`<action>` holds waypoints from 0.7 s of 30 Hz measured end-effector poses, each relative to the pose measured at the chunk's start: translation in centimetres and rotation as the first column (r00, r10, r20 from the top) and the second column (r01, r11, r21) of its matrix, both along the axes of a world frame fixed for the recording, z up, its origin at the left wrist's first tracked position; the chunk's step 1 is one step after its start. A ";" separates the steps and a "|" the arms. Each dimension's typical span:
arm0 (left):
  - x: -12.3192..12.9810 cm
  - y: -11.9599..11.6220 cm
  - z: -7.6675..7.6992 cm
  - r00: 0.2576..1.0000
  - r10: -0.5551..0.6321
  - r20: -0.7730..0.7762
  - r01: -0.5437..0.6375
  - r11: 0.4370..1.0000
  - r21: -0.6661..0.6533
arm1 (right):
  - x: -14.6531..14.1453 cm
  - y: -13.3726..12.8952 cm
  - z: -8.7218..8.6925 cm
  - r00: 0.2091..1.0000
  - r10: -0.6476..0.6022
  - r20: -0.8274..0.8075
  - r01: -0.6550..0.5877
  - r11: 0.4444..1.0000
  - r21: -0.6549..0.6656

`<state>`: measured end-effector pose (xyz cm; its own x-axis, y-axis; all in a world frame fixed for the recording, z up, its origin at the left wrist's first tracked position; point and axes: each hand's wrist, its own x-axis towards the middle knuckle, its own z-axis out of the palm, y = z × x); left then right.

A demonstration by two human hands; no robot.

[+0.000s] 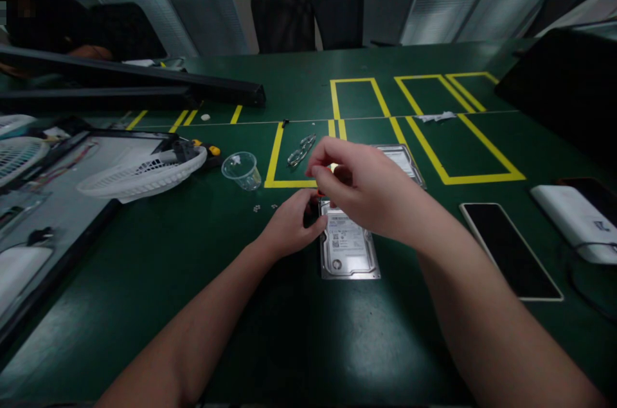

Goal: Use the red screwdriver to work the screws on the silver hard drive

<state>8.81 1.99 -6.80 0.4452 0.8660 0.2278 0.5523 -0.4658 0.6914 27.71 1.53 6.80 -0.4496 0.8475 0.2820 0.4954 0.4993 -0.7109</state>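
A silver hard drive with a white label [348, 247] lies flat on the green table [289, 344]. My left hand [292, 223] rests at the drive's upper left edge, thumb on its rim and fingers curled around something red and mostly hidden. Above the drive's far end is my right hand [354, 183], its thumb and index finger pressed together; what they hold, if anything, is hidden. A second drive [402, 160] lies partly behind my right hand. Small screws [256, 208] sit left of my left hand.
A clear plastic cup [241, 170] and glasses [301, 150] lie beyond my left hand. White fan grilles [144, 177] and a panel [96, 151] fill the left. A phone [511, 250] and white power bank [576, 221] lie right. A person [48, 22] sits far left.
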 end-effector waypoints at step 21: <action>0.0 0.0 0.0 1.000 -0.001 -0.011 0.001 1.000 -0.005 | -0.1 0.0 0.0 1.000 0.024 0.009 -0.024 0.999 0.036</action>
